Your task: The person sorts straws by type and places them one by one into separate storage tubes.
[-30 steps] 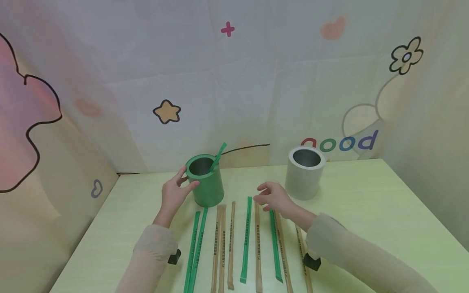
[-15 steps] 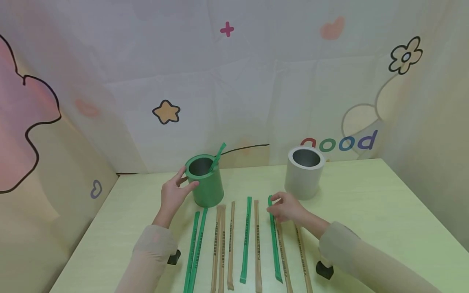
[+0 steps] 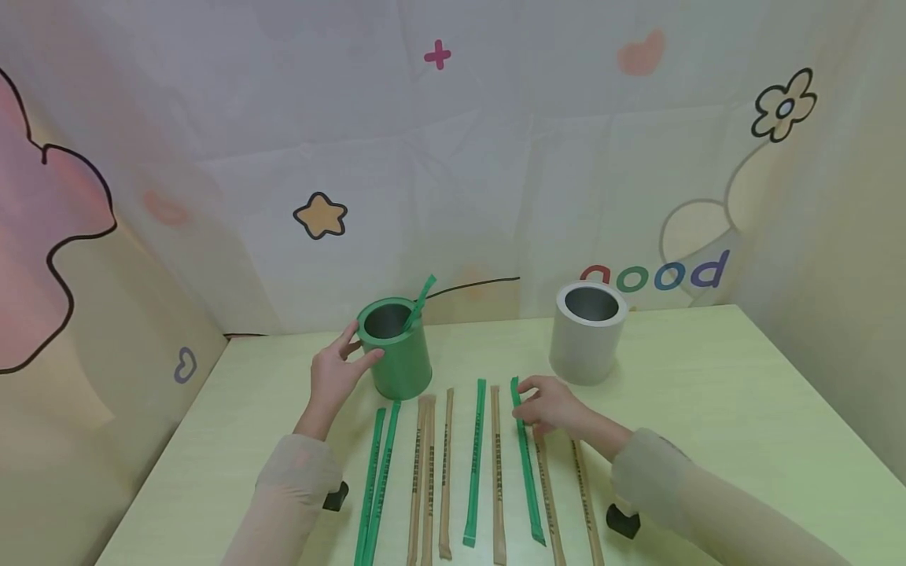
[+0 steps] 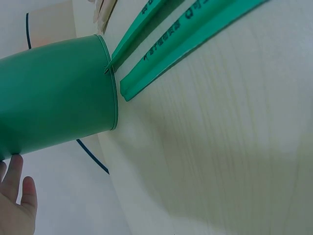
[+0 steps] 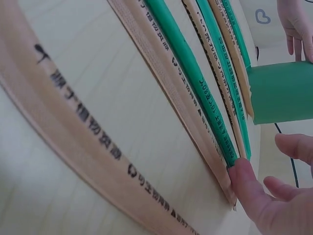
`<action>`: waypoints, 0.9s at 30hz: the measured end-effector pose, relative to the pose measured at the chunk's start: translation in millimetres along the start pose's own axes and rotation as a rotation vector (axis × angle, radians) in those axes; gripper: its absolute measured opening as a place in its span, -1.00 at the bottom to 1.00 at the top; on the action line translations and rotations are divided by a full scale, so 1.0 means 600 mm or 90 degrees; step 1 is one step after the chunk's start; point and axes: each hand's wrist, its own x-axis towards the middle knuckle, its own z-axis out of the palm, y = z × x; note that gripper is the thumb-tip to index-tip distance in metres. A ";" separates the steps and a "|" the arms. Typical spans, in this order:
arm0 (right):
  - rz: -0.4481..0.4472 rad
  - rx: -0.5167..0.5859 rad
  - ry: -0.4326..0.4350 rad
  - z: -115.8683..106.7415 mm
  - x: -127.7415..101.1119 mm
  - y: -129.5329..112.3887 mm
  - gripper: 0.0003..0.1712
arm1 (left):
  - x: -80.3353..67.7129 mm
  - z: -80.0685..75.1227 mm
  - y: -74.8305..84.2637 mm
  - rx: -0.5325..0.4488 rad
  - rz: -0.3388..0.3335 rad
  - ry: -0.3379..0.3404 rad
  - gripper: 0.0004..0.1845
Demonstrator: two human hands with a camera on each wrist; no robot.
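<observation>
Desk [image 3: 708, 409] pale yellow-green. Green cup [image 3: 398, 358] holds one green straw [image 3: 422, 296]; grey cup [image 3: 587, 338] right of it. Before the green cup, wrapped straws alternate green [image 3: 476, 460] and tan [image 3: 446, 472], with dark print. Backdrop [image 3: 495, 157] pastel, yellow star, pink cross.

Two cups [image 3: 394, 348], five green straws [image 3: 476, 460] and six brown straws [image 3: 446, 472] show.

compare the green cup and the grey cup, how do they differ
The green cup has a green straw standing in it and the left hand holding its side; the grey cup is untouched, no straw showing. Both stand upright on the table.
</observation>
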 end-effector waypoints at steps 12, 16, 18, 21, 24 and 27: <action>-0.030 -0.091 0.001 0.029 0.006 -0.009 -0.47 | -0.001 -0.001 -0.001 0.005 0.002 0.004 -0.19; -0.046 -0.136 0.021 0.038 0.011 -0.009 -0.45 | -0.002 -0.002 0.000 0.008 0.004 0.002 -0.19; -0.058 -0.164 0.027 0.043 0.014 -0.008 -0.43 | -0.002 -0.003 0.001 0.009 0.004 0.002 -0.19; -0.076 -0.201 0.037 0.048 0.019 -0.005 -0.38 | -0.001 -0.003 0.001 0.011 0.003 0.002 -0.19; -0.081 -0.219 0.048 0.051 0.023 -0.002 -0.35 | 0.000 -0.002 0.001 0.012 0.000 -0.001 -0.19; -0.078 -0.219 0.058 0.053 0.023 -0.001 -0.32 | 0.001 -0.001 0.001 0.013 -0.005 -0.002 -0.19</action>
